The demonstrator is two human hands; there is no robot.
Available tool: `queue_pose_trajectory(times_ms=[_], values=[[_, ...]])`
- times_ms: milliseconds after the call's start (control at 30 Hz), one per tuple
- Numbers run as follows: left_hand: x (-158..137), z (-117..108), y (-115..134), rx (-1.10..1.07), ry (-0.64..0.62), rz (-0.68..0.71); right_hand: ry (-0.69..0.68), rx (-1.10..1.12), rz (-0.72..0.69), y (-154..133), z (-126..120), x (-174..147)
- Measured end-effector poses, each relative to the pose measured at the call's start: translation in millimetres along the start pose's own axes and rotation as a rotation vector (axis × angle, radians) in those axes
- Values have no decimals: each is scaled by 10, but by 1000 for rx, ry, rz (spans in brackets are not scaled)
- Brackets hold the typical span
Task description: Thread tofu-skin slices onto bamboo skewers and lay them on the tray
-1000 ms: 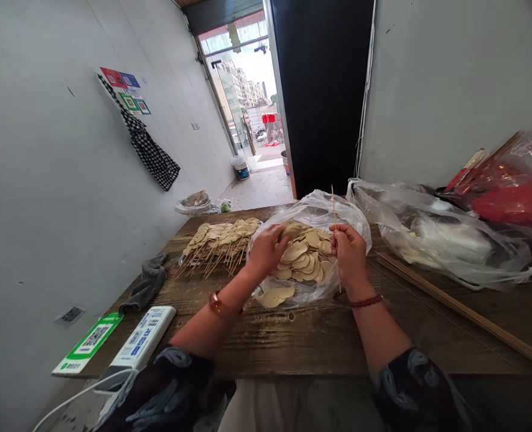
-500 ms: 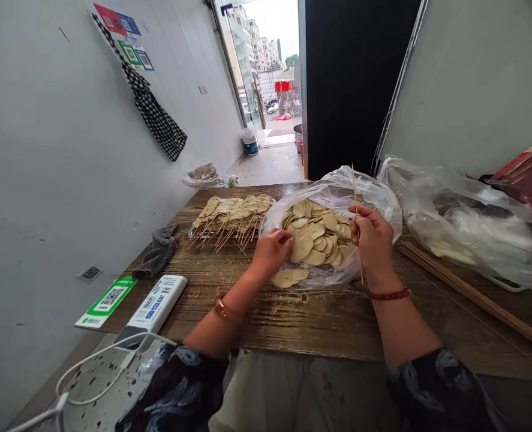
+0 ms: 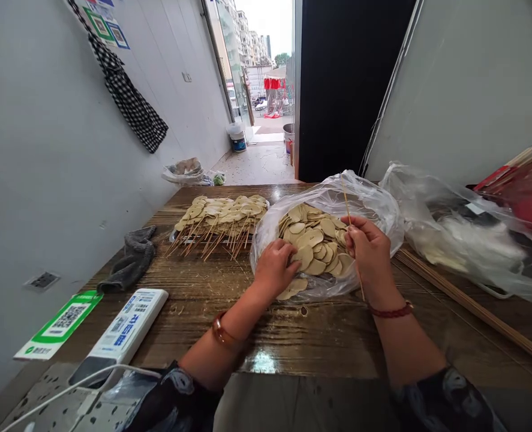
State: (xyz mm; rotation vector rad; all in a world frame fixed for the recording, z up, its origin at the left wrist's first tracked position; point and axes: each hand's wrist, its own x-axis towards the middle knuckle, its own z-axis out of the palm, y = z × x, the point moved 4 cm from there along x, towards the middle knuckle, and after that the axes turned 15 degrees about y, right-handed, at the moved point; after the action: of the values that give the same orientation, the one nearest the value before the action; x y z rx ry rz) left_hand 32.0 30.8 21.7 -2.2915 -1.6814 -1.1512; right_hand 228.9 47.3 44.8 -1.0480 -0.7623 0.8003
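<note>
At the middle of the wooden table (image 3: 337, 345), between your two hands, the heap of pale flat slices (image 3: 313, 240) lies in the open mouth of a clear plastic bag (image 3: 385, 207). Your left hand (image 3: 276, 267) is the nearer one: its curled fingertips rest at the heap's left, near side, so the slices spread to the right of those fingers and away from you. Whether they pinch a slice or only touch one, you cannot tell from this angle. Your right hand (image 3: 368, 249) stands at the heap's right edge, thumb and fingers closed on a thin stick (image 3: 346, 203). The stick's long axis runs away from you, its far end above the bag and leaning a little left, its near end showing beside your wrist; the heap is to its left. One oval slice (image 3: 294, 288) lies apart from the heap, just below your left hand, with its length roughly crosswise to the stick. Left of the bag sits a pile of threaded sticks (image 3: 221, 219), bare ends toward you.
</note>
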Motion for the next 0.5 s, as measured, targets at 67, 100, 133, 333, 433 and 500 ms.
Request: queue_pose_trajectory(times_ms=[67, 100, 133, 333, 433, 500], values=[[-7, -4, 7, -37, 19, -20, -6, -7, -13, 26, 4, 1], [-13, -10, 17, -53, 33, -14, -6, -12, -18, 39, 6, 1], [-18, -18, 29, -63, 47, 0, -3, -18, -20, 50, 8, -1], [-57, -40, 73, -122, 75, 121, 38, 9, 32, -43, -14, -142], [-72, -30, 82, -181, 58, 158, 44, 9, 52, -153, -99, -345], [-74, -24, 82, -235, 55, 150, 41, -8, 87, -171, -196, -518]])
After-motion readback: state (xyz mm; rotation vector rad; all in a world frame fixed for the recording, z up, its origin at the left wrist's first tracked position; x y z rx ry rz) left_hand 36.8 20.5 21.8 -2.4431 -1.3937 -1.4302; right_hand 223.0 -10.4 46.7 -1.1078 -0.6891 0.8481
